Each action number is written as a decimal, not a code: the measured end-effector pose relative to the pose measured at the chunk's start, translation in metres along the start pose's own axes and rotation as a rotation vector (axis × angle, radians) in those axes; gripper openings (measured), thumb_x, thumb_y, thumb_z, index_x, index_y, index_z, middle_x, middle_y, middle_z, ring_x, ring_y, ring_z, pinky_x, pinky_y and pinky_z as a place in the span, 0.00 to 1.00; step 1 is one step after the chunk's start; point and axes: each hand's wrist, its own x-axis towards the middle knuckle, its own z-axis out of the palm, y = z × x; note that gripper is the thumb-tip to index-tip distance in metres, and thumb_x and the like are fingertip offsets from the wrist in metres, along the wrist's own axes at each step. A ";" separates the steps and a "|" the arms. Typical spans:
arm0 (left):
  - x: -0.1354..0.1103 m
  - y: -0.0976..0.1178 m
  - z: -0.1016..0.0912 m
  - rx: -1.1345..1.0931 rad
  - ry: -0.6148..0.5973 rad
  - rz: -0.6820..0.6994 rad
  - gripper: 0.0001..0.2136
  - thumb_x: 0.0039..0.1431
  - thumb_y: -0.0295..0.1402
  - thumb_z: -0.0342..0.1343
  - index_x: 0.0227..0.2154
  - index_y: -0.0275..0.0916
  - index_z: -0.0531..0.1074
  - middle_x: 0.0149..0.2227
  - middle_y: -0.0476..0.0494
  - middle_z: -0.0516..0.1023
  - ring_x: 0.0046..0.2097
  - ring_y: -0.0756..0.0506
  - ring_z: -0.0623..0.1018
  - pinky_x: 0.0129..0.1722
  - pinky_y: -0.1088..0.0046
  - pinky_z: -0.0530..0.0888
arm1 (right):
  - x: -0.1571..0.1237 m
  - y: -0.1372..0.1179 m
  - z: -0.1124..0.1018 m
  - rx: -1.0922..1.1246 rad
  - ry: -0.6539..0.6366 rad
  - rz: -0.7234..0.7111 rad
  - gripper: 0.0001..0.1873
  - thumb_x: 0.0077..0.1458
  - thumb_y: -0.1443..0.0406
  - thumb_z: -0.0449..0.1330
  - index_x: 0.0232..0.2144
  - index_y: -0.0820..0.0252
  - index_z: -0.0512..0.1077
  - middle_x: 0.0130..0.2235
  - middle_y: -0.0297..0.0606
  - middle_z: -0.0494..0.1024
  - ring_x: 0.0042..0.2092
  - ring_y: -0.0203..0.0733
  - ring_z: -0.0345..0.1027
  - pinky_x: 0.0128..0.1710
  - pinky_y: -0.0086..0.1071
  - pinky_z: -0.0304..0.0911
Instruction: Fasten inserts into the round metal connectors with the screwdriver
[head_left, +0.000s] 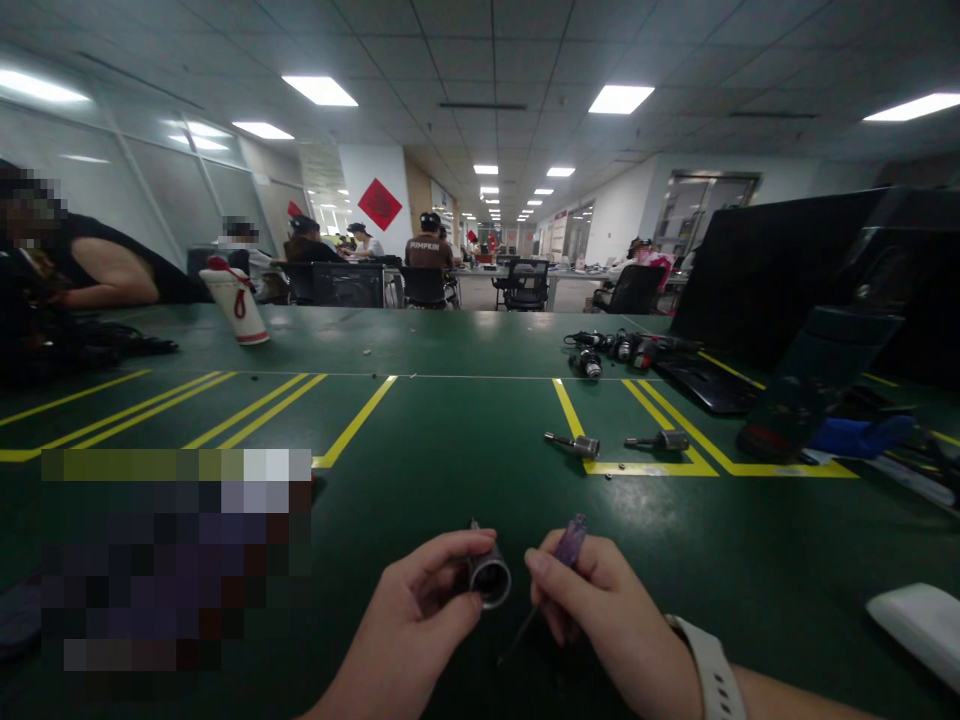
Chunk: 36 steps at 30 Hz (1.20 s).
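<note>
Above the green bench (pixel 450 450), left hand (pixel 409 625) grips a metal socket (pixel 489 577); right hand (pixel 600 615) pinches a purple-handled screwdriver (pixel 570 542) just beside it.

Left hand (pixel 420 610) pinches a metal socket (pixel 489 577); right hand (pixel 600 610), just beside it, grips a purple-handled screwdriver (pixel 570 542), shaft angled down.

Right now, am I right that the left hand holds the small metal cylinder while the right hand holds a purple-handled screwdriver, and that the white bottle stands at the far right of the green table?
Not quite: the head view shows the white bottle at the far left of the green table. The rest holds: the left hand grips the metal cylinder and the right hand the purple-handled screwdriver.
</note>
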 end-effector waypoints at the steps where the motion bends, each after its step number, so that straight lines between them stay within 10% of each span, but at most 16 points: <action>1: 0.000 -0.001 -0.001 -0.005 -0.009 0.000 0.15 0.41 0.23 0.59 0.35 0.41 0.78 0.38 0.44 0.82 0.41 0.42 0.79 0.44 0.67 0.73 | 0.001 0.000 -0.001 0.107 0.004 0.028 0.19 0.51 0.52 0.55 0.20 0.61 0.64 0.14 0.26 0.59 0.17 0.30 0.51 0.18 0.25 0.47; 5: 0.002 -0.005 -0.004 -0.014 -0.023 0.000 0.14 0.42 0.26 0.60 0.36 0.41 0.78 0.39 0.43 0.82 0.42 0.40 0.79 0.44 0.65 0.73 | -0.002 -0.007 -0.007 0.317 0.063 -0.112 0.18 0.53 0.54 0.56 0.19 0.60 0.64 0.16 0.26 0.60 0.18 0.30 0.52 0.19 0.25 0.50; 14: 0.001 -0.001 0.002 -0.104 0.024 0.032 0.08 0.39 0.22 0.60 0.26 0.38 0.72 0.40 0.43 0.80 0.38 0.43 0.79 0.39 0.68 0.74 | -0.016 -0.018 -0.009 -0.428 0.008 -0.926 0.11 0.58 0.67 0.51 0.25 0.62 0.68 0.21 0.36 0.72 0.24 0.34 0.64 0.25 0.27 0.60; 36: 0.000 0.001 0.002 0.112 0.060 0.185 0.09 0.37 0.24 0.54 0.22 0.39 0.78 0.34 0.42 0.81 0.38 0.42 0.80 0.38 0.71 0.76 | -0.013 -0.015 -0.002 -0.673 -0.016 -1.172 0.11 0.59 0.69 0.51 0.26 0.64 0.68 0.19 0.37 0.74 0.21 0.33 0.65 0.21 0.25 0.60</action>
